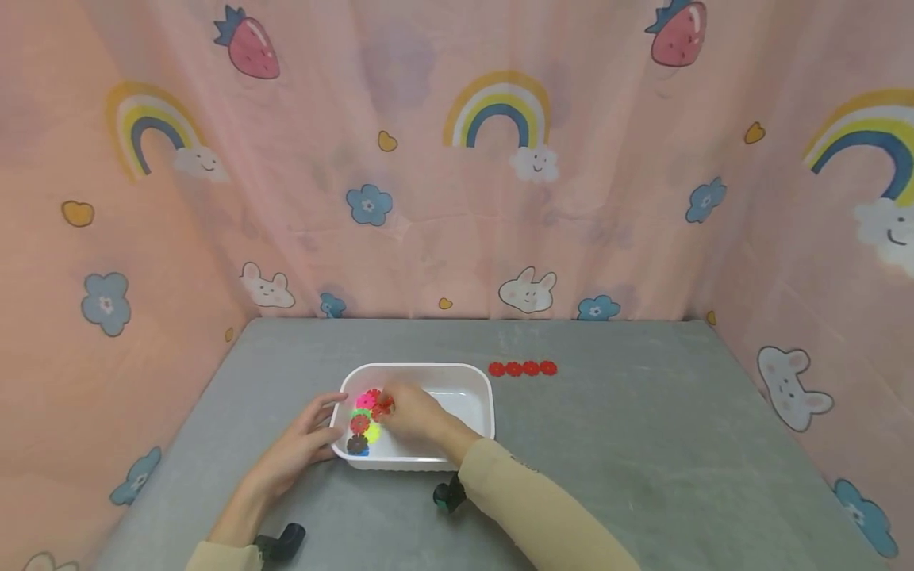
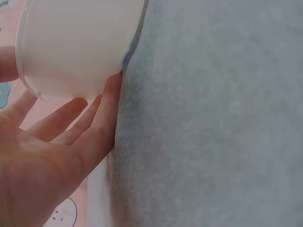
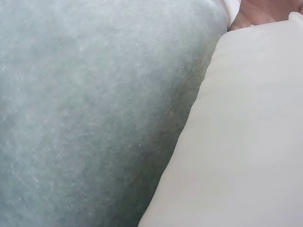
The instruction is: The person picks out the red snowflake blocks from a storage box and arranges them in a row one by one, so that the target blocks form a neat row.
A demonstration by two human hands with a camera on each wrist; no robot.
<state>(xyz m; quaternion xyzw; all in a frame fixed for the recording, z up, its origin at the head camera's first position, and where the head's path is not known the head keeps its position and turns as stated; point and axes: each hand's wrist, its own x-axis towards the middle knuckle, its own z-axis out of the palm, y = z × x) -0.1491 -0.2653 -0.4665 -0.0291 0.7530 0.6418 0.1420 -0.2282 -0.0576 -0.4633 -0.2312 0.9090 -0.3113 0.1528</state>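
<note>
A white rectangular plastic tray (image 1: 457, 460) stands on the grey table, with flower-shaped plastic discs in red, pink, green, yellow, brown and blue gathered at its left end. My left hand (image 1: 307, 436) touches the tray's left end with loosely extended fingers. In the left wrist view, its fingertips meet the outer wall (image 2: 75, 52). Inside the tray, my right hand (image 1: 414, 412) pinches a red flower-shaped disc (image 1: 387, 403) at its fingertips, partly hidden by the fingers. The right wrist view shows mainly the tray's outer side (image 3: 246, 127), not the right hand's fingers.
Several red flower-shaped discs (image 1: 523, 369) lie in a row behind and to the right of the tray. Patterned pink curtain (image 1: 457, 238) borders the grey table (image 1: 643, 444) at the back and sides. Dark wrist-camera mounts (image 1: 282, 543) sit near both sleeves.
</note>
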